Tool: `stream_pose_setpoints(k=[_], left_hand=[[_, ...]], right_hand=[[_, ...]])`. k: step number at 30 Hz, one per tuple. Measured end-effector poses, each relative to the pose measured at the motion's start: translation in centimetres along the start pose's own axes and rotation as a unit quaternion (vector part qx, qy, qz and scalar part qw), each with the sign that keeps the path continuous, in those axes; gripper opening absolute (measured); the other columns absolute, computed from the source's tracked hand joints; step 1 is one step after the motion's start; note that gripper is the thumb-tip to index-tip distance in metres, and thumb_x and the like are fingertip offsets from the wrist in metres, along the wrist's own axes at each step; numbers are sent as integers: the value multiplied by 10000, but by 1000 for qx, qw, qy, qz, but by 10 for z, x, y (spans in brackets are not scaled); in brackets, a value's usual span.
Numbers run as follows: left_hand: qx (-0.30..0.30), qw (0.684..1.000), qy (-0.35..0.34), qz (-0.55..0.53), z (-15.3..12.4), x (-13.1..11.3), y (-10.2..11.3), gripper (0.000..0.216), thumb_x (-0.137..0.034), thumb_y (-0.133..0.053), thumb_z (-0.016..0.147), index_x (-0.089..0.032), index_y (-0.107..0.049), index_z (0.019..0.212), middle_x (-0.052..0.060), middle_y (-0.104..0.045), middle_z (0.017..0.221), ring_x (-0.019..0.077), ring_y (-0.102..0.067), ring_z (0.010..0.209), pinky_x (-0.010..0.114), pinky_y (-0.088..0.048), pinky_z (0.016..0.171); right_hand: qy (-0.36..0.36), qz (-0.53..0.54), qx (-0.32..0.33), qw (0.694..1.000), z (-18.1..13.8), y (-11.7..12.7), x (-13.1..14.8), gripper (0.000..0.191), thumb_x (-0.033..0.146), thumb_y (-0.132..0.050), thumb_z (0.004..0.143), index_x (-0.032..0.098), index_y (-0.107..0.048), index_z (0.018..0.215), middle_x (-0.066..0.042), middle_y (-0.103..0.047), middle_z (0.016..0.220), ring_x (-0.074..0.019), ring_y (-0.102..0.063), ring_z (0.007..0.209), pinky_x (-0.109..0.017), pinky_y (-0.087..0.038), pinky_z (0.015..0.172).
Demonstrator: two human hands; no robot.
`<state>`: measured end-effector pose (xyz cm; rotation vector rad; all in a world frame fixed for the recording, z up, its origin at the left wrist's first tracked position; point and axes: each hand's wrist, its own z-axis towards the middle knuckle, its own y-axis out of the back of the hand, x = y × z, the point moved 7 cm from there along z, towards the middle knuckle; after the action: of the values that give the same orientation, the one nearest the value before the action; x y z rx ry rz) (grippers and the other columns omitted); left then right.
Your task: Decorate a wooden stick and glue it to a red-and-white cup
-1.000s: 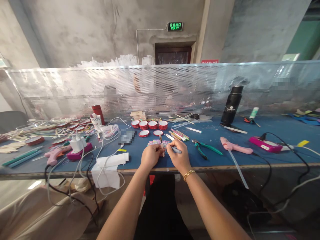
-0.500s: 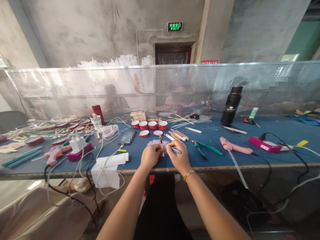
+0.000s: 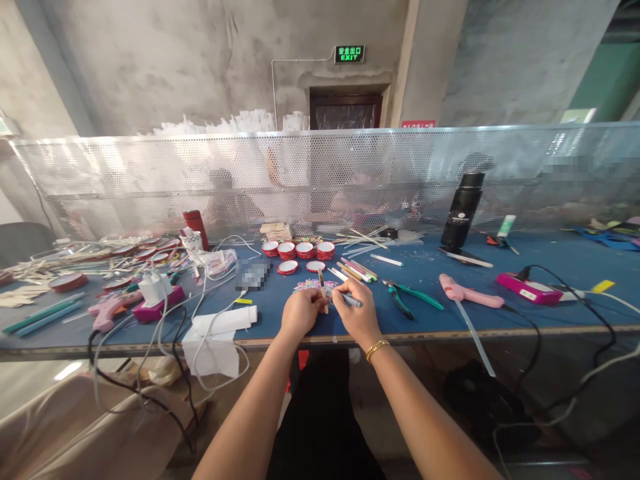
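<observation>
My left hand (image 3: 300,313) pinches a narrow wooden craft stick (image 3: 323,283), held upright; its upper part looks dark brown. In my right hand (image 3: 361,310) is a marker pen (image 3: 353,301) with a greyish barrel, its tip close to the stick; whether it touches I cannot tell. Behind the fingers lies a small heap of pink and purple loops (image 3: 302,286), partly hidden. Two round red-rimmed pieces with white faces, one a red disc (image 3: 287,267), rest just beyond. Several coloured markers (image 3: 360,269) lie right of them.
Stacks of red discs (image 3: 305,250) stand farther back. Green-handled pliers (image 3: 415,297) and a pink glue gun (image 3: 470,293) lie right, near a black bottle (image 3: 463,212). Cables, a white roll (image 3: 225,320) and another glue gun (image 3: 104,311) crowd the left. A perforated metal screen (image 3: 200,160) runs behind.
Almost nothing differs. Both hands keep their grip on the stick and the marker pen in the same place; the view has shifted very slightly.
</observation>
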<state>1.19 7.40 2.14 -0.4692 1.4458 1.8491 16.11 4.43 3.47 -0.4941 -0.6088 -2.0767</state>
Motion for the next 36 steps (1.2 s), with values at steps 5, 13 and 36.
stream_pose_setpoints(k=[5, 13, 36], left_hand=[[-4, 1000, 4, -1, 0, 1, 0, 264, -349, -593, 844, -207, -658, 631, -17, -650, 608, 139, -531, 570, 260, -327, 572], [-4, 1000, 3, 0, 1, 1, 0, 260, -342, -590, 844, -209, -653, 630, -13, -658, 621, 145, -544, 588, 259, -328, 579], [-6, 1000, 4, -7, 0, 1, 0, 261, -341, -601, 849, -210, -655, 629, -16, -667, 622, 143, -543, 580, 254, -326, 575]], right_hand=[[-1, -3, -11, 1000, 0, 2, 0, 163, 245, -580, 857, 227, -574, 695, -11, -649, 691, -187, -591, 704, -306, -431, 709], [1, -7, -4, 1000, 0, 1, 0, 172, 249, -580, 859, 222, -579, 690, -10, -639, 683, -189, -592, 708, -309, -434, 725], [-4, -4, -15, 1000, 0, 3, 0, 168, 251, -576, 849, 225, -570, 683, -13, -643, 673, -186, -584, 675, -309, -434, 688]])
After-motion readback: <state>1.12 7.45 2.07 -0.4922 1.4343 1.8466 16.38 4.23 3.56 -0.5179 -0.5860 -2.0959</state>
